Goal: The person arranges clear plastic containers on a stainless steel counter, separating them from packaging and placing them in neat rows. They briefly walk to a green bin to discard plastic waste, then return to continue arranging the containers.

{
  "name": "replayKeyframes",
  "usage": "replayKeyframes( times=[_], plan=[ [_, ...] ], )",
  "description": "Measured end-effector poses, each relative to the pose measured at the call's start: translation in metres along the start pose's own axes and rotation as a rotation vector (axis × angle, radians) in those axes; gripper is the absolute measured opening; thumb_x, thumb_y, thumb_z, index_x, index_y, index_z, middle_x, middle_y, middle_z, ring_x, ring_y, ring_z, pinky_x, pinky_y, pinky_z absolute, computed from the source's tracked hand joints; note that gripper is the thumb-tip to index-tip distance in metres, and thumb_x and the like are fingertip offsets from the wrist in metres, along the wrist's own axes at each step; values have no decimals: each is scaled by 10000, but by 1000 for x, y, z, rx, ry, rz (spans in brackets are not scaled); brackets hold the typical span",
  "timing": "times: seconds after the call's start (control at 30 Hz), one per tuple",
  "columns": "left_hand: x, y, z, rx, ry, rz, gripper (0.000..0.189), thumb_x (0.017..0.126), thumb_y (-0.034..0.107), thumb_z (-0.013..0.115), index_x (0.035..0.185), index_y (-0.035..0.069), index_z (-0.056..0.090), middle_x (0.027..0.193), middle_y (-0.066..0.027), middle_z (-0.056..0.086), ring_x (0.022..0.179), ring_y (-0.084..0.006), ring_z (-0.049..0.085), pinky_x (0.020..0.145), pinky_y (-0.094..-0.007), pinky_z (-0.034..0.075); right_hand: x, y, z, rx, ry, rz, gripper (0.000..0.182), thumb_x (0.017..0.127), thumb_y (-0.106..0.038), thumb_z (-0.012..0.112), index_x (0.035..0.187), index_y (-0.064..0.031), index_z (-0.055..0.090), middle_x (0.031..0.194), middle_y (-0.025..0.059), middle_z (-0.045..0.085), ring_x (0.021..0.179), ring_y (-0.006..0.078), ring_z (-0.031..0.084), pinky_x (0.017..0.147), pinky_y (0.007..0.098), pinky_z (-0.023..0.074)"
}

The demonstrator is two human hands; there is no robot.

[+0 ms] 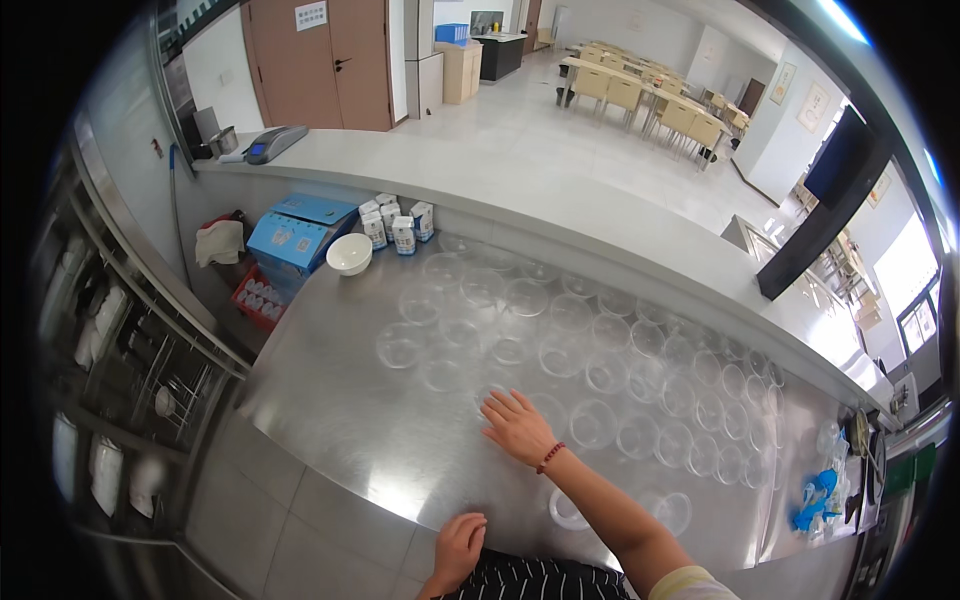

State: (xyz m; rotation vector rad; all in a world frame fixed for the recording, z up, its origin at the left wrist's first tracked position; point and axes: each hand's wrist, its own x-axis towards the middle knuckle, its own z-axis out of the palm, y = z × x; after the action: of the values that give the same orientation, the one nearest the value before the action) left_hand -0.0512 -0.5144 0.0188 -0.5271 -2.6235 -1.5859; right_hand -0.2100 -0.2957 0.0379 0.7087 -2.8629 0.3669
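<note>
Rows of clear plastic bowls (592, 424) stand on a stainless steel table (330, 397). My right hand (517, 427), with a red bead bracelet at the wrist, reaches over the nearest row, palm down; a clear bowl (491, 386) lies partly hidden under its fingers. Whether the fingers grip its rim I cannot tell. My left hand (459, 546) rests by the table's front edge, fingers curled, with nothing seen in it. A whitish round container (568, 510) is partly covered by my right forearm, and another clear bowl (673, 513) stands to the right of the forearm.
A white bowl (349, 254), several small cartons (405, 235) and a blue cardboard box (289, 244) are at the back left. A raised counter (525, 187) runs behind the table. Blue and clear plastic bags (817, 499) lie at the right end. A metal rack (157, 405) stands left.
</note>
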Motion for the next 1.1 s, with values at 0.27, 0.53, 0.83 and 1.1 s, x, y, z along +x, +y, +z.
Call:
replayKeyframes(
  times=[0.27, 0.53, 0.83, 1.1],
  plan=[
    [8, -1, -12, 6, 9, 0, 114, 874, 15, 644, 981, 23, 681, 1027, -116, 686, 915, -300, 660, 793, -358, 528, 59, -3, 34, -31, -55, -32, 414, 977, -352, 557, 1240, -34, 590, 1379, 98, 556, 1382, 257, 411, 1166, 444, 288],
    [6, -9, -17, -52, 7, -87, 126, 884, 9, 639, 1004, 16, 678, 1033, -118, 681, 874, -271, 667, 727, -338, 544, 97, -38, 10, 69, 210, -104, 407, 942, -345, 611, 1220, -47, 604, 1344, 99, 578, 1359, 257, 438, 1148, 452, 316],
    [28, -11, -12, -61, 10, -45, 106, 864, 43, 659, 969, 34, 673, 1023, -108, 681, 915, -312, 652, 803, -384, 516, 41, -31, -9, 152, 154, -23, 417, 887, -236, 672, 1225, -17, 562, 1320, 120, 574, 1246, 283, 519, 1062, 429, 398],
    [34, -7, 6, -64, -108, 45, 120, 863, 51, 658, 981, 38, 673, 1023, -120, 680, 921, -312, 657, 811, -383, 523, -59, -32, -37, 218, 174, 172, 392, 876, -195, 679, 1210, -19, 574, 1308, 141, 578, 1206, 290, 539, 1011, 412, 426]
  ],
)
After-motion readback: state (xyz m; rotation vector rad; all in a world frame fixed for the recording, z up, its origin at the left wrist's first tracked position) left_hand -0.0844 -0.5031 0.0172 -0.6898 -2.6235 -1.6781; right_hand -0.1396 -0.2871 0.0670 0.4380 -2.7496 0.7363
